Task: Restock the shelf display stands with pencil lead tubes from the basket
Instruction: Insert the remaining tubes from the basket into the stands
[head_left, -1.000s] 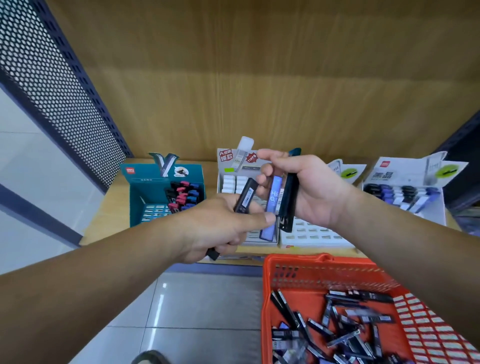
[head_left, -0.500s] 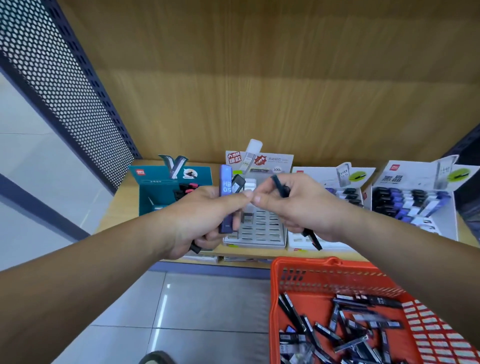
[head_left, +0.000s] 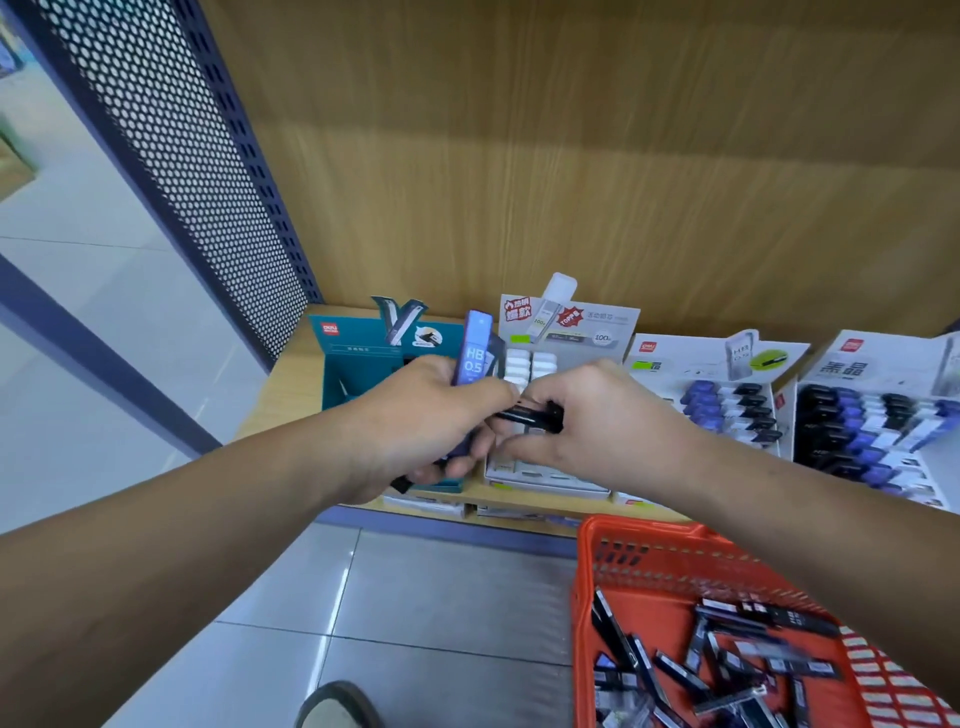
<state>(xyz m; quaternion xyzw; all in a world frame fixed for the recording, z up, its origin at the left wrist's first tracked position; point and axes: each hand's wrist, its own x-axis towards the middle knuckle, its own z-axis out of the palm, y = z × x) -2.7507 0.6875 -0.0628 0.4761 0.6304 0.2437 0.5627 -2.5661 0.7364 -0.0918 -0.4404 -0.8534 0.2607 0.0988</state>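
- Since half a second ago, the black tube (head_left: 530, 415) in our right hand (head_left: 602, 423) has swung from a slant to lie almost level. Its left end now meets the fingers of our left hand (head_left: 428, 415), and the two hands have closed together in front of the shelf (head_left: 283, 397).
- The blue tube (head_left: 474, 353), marked HB 0.5, has stayed upright in the left hand.
- The left grip is clamped round the blue tube, with a second dark tube held just behind it. The right grip is pinched on the black tube's right half.
- We judge this step to be gathering tubes into one hand before slotting them.
- To do it well, we keep the left fingers firm on what they already hold while they take the black tube. We let the right pinch go only once the left has it, since a bundle of smooth tubes could slip.
- We then match each tube to its stand. Blue and black ones like these sit in rows in the white stand (head_left: 727, 400) to the right. The grey stand (head_left: 597, 322) at centre shows white-capped ones.
- The remaining loose tubes (head_left: 727, 660) lie jumbled in the orange basket (head_left: 587, 571), near and right, below the shelf edge.
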